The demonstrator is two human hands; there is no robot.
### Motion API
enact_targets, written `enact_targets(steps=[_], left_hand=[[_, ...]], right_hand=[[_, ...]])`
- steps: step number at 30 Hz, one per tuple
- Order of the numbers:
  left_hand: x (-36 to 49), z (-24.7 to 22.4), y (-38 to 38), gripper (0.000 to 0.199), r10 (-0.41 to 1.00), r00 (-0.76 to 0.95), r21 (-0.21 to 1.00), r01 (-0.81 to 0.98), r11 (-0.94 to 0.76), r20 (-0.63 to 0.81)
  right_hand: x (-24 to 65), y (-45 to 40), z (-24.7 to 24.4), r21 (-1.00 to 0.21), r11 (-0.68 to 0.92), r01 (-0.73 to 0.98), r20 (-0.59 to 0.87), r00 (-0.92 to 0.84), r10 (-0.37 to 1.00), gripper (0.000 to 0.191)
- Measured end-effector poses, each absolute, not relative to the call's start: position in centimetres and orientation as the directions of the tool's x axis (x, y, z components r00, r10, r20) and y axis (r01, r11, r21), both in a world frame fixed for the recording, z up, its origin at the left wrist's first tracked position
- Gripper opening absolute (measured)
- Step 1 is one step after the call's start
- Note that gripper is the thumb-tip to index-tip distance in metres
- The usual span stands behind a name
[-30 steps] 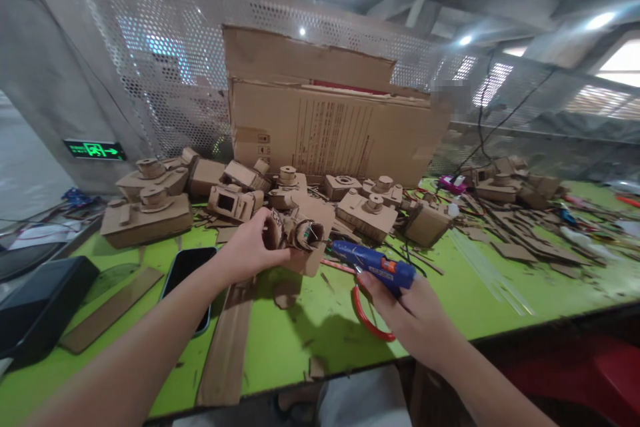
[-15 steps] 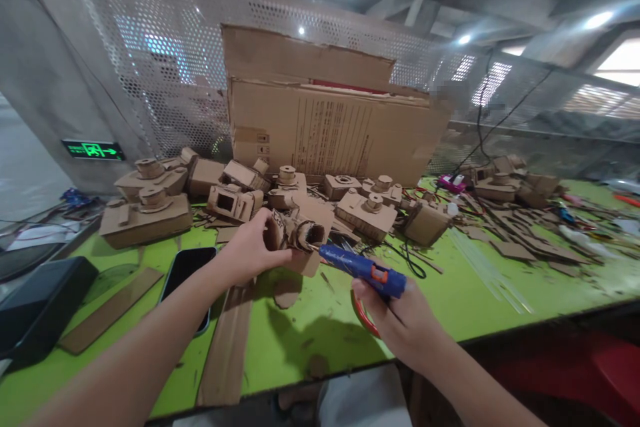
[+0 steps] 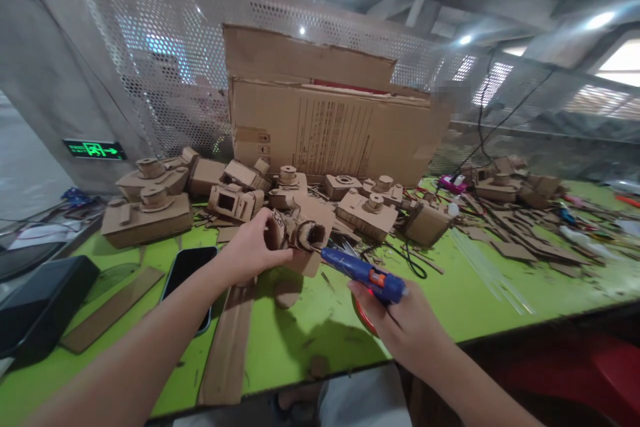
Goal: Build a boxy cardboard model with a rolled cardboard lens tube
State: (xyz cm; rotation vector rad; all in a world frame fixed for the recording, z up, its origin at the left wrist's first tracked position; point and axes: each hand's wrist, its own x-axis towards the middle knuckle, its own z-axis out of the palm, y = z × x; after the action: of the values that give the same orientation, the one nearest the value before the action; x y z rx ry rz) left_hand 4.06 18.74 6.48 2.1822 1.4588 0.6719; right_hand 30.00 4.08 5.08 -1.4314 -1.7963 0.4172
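Cardboard tube assembly [image 3: 296,229]: your left hand [image 3: 250,247] pinches its left side; right of it, your right hand [image 3: 407,315] grips the glue gun [image 3: 356,268]. Steady, slow bead advisable.

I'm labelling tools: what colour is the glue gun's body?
The glue gun is mainly blue, best seen in the head view.
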Motion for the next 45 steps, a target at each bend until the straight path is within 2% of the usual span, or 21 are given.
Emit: enact_targets(steps=[6,10,13,17,23,30,33,38,40,43,45], left_hand=[[4.2,6.8,18.7,0.051,0.935,0.326,0.599,0.723,-0.344,0.143],[4.2,6.9,18.7,0.052,0.939,0.317,0.592,0.734,-0.332,0.133],[4.0,6.8,18.9,0.057,0.943,0.317,0.583,0.749,-0.315,0.102],[3.2,6.4,19.6,0.075,0.939,0.333,0.562,0.762,-0.322,0.087],[1.8,6.6,21.0,0.095,0.944,0.300,0.508,0.796,-0.329,0.140],[2.2,6.7,21.2,0.097,0.918,0.284,0.508,0.768,-0.390,0.276],[2.7,6.3,21.0,0.098,0.901,0.293,0.508,0.750,-0.424,0.319],[3.2,5.9,20.2,0.096,0.842,0.381,0.479,0.698,-0.533,0.382],[3.4,5.8,19.9,0.097,0.821,0.403,0.475,0.675,-0.565,0.404],[3.6,5.8,19.4,0.095,0.811,0.397,0.501,0.642,-0.580,0.430],[3.7,5.8,19.1,0.084,0.795,0.393,0.506,0.619,-0.601,0.463]], right_hand=[[30.8,3.7,5.1,-0.646,0.326,0.690,0.412,-0.044,0.910,0.045],[32.6,3.3,4.4,-0.612,0.281,0.740,0.393,-0.025,0.919,0.040],[35.0,2.7,3.7,-0.516,0.193,0.834,0.399,0.035,0.916,0.035],[38.6,1.4,2.5,-0.403,0.016,0.915,0.301,0.116,0.947,0.026],[42.5,0.1,0.8,-0.426,0.002,0.905,0.166,0.076,0.983,0.032],[42.2,0.2,1.7,-0.469,0.064,0.881,0.057,-0.042,0.997,0.037],[41.9,0.6,2.4,-0.449,0.082,0.890,0.027,-0.078,0.997,0.040],[42.0,1.3,3.9,-0.361,0.121,0.925,0.045,-0.113,0.993,0.056],[41.3,1.9,5.1,-0.370,0.181,0.911,0.073,-0.165,0.983,0.054],[38.6,3.7,7.4,-0.451,0.219,0.865,0.178,-0.153,0.972,0.038],[36.0,5.6,8.6,-0.567,0.242,0.787,0.231,-0.130,0.964,0.036]])
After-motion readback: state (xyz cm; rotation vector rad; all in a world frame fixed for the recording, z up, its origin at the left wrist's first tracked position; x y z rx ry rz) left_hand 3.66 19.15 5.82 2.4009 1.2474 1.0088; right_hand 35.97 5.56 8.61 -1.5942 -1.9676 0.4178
